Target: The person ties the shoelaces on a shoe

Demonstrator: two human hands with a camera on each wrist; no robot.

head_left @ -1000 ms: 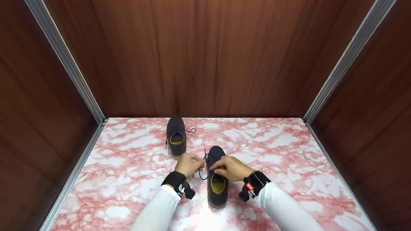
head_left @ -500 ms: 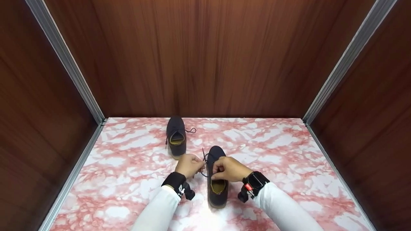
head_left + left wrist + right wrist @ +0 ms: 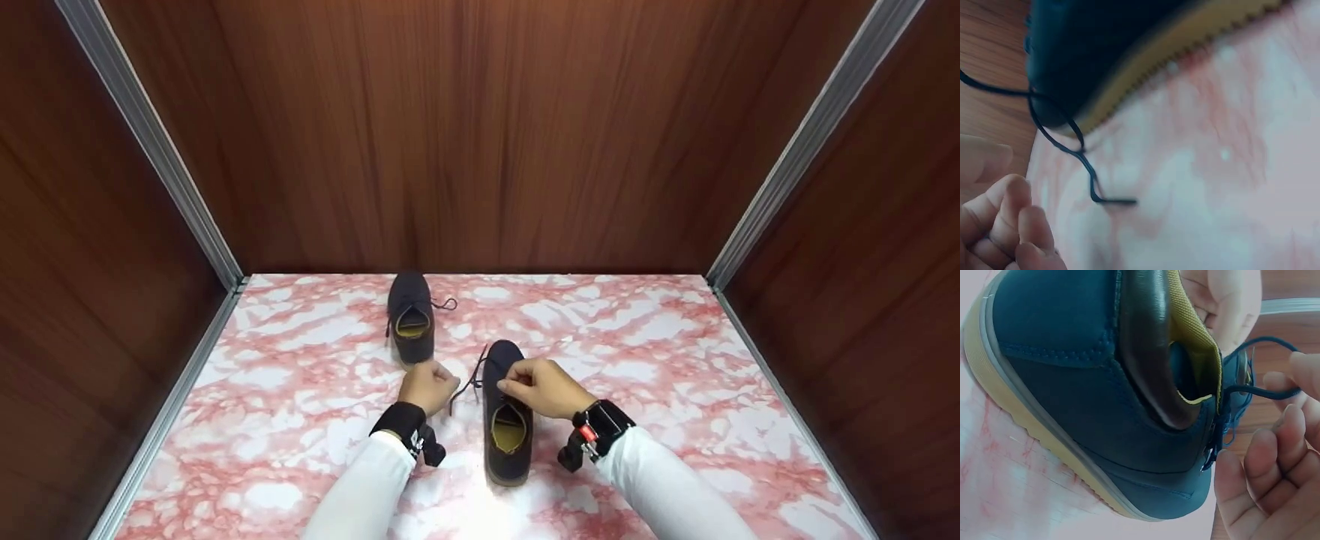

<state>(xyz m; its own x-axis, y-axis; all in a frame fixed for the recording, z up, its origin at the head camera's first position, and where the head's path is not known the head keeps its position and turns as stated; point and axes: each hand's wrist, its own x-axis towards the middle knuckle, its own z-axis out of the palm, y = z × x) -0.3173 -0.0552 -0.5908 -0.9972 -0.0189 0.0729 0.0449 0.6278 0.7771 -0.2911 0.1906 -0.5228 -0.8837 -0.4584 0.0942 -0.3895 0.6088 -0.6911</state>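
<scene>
A dark navy lace-up shoe with a yellow lining and tan sole stands on the table, toe pointing away. Over its tongue, my right hand pinches a loop of dark shoelace between thumb and finger; the other fingers curl beside the eyelets. To the left of this shoe, my left hand hovers with loosely curled fingers and nothing between them. A loose shoelace end dangles in front of it, apart from the fingertips. The eyelets are partly hidden by the right hand in the head view.
The matching shoe stands farther back to the left, its laces trailing to both sides. Pink and white marbled tabletop lies underneath. Brown wood-grain panels with metal edge strips enclose the back and sides.
My left hand has let go of the lace and drawn back to the left; the lace end now hangs loose. My right hand has lifted slightly forward off the shoe opening.
</scene>
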